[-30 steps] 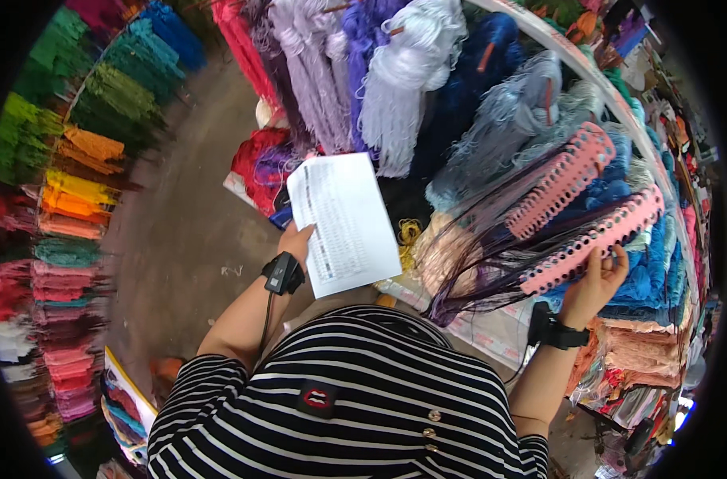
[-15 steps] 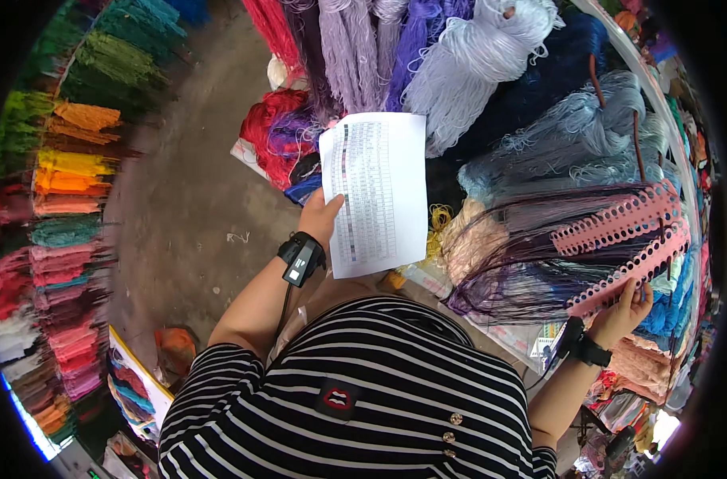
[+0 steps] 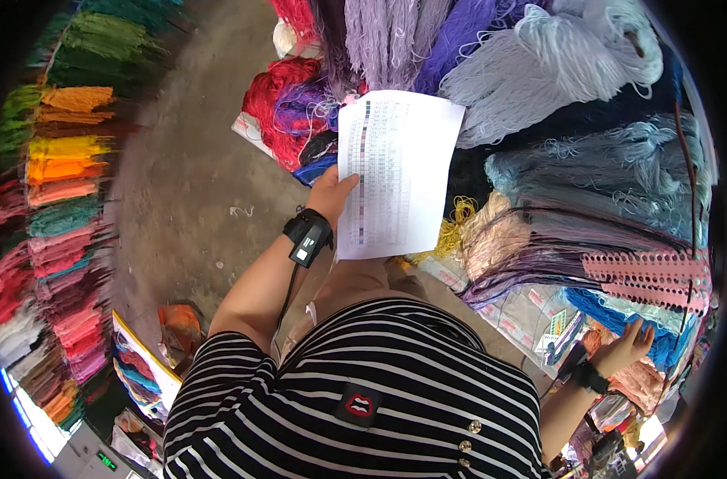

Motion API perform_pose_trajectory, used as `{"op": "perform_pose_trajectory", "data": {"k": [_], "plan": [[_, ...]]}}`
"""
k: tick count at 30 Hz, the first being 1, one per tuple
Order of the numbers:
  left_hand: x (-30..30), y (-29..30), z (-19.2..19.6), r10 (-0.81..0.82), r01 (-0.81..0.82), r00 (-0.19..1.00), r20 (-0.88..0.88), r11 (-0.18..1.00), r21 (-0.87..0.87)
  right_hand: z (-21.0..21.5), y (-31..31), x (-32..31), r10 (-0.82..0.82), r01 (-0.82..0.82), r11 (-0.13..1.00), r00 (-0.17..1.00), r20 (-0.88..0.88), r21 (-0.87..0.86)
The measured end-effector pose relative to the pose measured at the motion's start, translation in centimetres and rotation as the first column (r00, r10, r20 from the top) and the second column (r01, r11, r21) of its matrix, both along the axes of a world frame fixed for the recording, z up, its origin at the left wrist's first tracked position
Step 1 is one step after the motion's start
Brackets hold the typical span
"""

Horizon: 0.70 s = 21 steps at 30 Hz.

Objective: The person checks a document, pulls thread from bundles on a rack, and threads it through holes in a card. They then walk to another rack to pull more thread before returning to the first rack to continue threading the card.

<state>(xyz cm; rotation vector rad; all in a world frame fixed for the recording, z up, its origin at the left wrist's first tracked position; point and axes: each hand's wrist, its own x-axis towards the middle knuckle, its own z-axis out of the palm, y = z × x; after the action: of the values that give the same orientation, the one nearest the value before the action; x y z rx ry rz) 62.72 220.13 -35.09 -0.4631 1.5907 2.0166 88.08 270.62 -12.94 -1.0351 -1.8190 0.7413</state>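
A white printed sheet of paper [image 3: 411,172], with a table and a column of small color patches, is pinched at its left edge by my left hand [image 3: 333,194], thumb on top. Empty, with its fingers apart, my right hand [image 3: 624,350] hovers by the blue thread skeins [image 3: 659,337]. Above that hand, two pink perforated strips [image 3: 647,271] lie close together, apart from my fingers. Dark purple and mauve threads [image 3: 531,267] trail from them to the left.
Hanks of lilac thread [image 3: 391,44], pale grey thread [image 3: 539,72] and grey-blue thread [image 3: 611,176] hang ahead. Red yarn [image 3: 280,92] and a yellow bundle [image 3: 459,223] lie nearby. Colorful skeins [image 3: 68,239] line the left, beyond the concrete floor [image 3: 196,184].
My right hand has let go of the lower pink strip and moved down. The two strips, spread apart before, now lie together. The paper remains in my left hand.
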Motion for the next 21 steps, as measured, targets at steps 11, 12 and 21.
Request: {"op": "perform_pose_trajectory", "data": {"k": [11,12,21], "plan": [[-3.8,-3.3,-10.6,-0.128,0.099,0.989,-0.075,0.945,-0.311,-6.0,-11.2,0.8,0.098,-0.086,0.994,0.977,0.188,-0.07],[-4.2,-3.1,-11.0,-0.137,0.111,0.989,-0.065,0.946,-0.304,-6.5,-11.6,0.9,0.187,-0.173,0.981,0.965,0.186,-0.092],[-7.6,-3.9,-14.9,-0.214,0.112,0.972,-0.099,0.788,-0.605,-7.7,-17.5,-4.5,0.405,-0.266,0.85,0.882,0.242,-0.454]]}}
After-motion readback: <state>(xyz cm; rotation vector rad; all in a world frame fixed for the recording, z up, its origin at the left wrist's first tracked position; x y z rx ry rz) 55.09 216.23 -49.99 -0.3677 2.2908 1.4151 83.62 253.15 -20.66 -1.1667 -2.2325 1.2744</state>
